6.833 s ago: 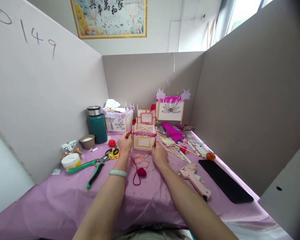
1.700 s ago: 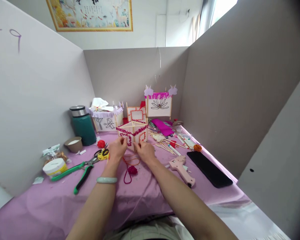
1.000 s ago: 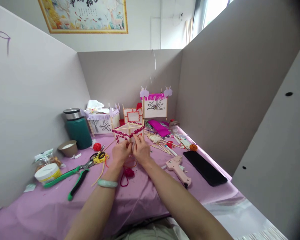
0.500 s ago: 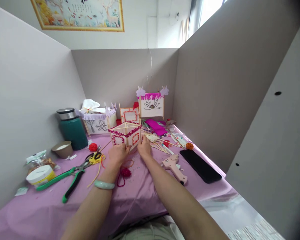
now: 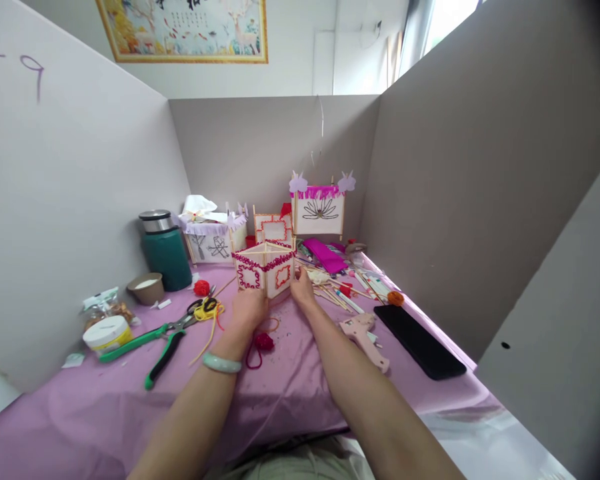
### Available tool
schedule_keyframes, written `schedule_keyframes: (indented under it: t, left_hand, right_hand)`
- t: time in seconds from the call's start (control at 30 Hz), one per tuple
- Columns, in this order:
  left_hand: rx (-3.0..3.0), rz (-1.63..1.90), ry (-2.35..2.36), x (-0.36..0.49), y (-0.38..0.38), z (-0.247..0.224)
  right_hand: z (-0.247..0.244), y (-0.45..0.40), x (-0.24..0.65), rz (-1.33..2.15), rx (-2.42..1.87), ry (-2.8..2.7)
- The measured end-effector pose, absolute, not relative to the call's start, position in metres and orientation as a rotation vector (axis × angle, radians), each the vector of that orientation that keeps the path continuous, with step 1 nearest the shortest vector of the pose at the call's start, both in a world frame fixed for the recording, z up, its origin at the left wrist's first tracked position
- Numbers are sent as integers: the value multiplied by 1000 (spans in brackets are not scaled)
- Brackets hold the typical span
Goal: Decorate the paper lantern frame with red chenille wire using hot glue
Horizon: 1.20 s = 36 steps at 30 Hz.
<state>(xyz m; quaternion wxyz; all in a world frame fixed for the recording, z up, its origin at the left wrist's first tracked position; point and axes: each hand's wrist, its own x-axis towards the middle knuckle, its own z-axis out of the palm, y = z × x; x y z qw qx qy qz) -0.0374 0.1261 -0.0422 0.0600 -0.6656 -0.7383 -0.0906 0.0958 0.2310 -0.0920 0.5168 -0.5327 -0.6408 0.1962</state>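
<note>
Between my hands stands a box-like lantern frame (image 5: 282, 279) of thin sticks and white panels, trimmed with dark red and orange yarn, one corner towards me. My left hand (image 5: 251, 308) grips its lower left front, fingers closed round the bottom edge. On the right side, my right hand (image 5: 301, 285) holds the edge by a corner stick; its fingertips are partly hidden. A dark red yarn ball (image 5: 265, 341) with a loose strand lies on the cloth just below my left hand.
At left are a green bottle (image 5: 167, 257), a bowl (image 5: 147, 288), pliers (image 5: 170, 340), scissors (image 5: 203, 308) and a tub (image 5: 107, 333). To the right lie a glue gun (image 5: 365, 339), a black phone (image 5: 420, 341) and loose sticks (image 5: 333, 297). Behind stand a lotus panel (image 5: 320, 215) and a decorated tissue box (image 5: 213, 243).
The view has turned slightly left, so everything sits further right. Both hands stay on the lantern frame, which appears much the same.
</note>
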Motion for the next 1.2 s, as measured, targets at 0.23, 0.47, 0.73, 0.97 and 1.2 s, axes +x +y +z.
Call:
schedule_keyframes:
  t: [0.23,0.47,0.73,0.97,1.2]
  left_hand:
    - [-1885,-239,-2425,-59,130,-40]
    - [-1813,-292,-2546,-73,130,-36]
    - [-1749,-411,-2545,-78,135,-39]
    - [-1711,-402,-2542,-79,135,-40]
    - [-1694,-386,-2528,-79,135,-40]
  right_hand:
    - [-89,212,93,397,-1286,-1620]
    - [-81,197,93,276,-1303,-1597]
    - [-65,187,96,118,-1164,-1604]
    - [-64,182,95,82,-1128,-1643]
    - [-65,183,93,99,-1138,-1641]
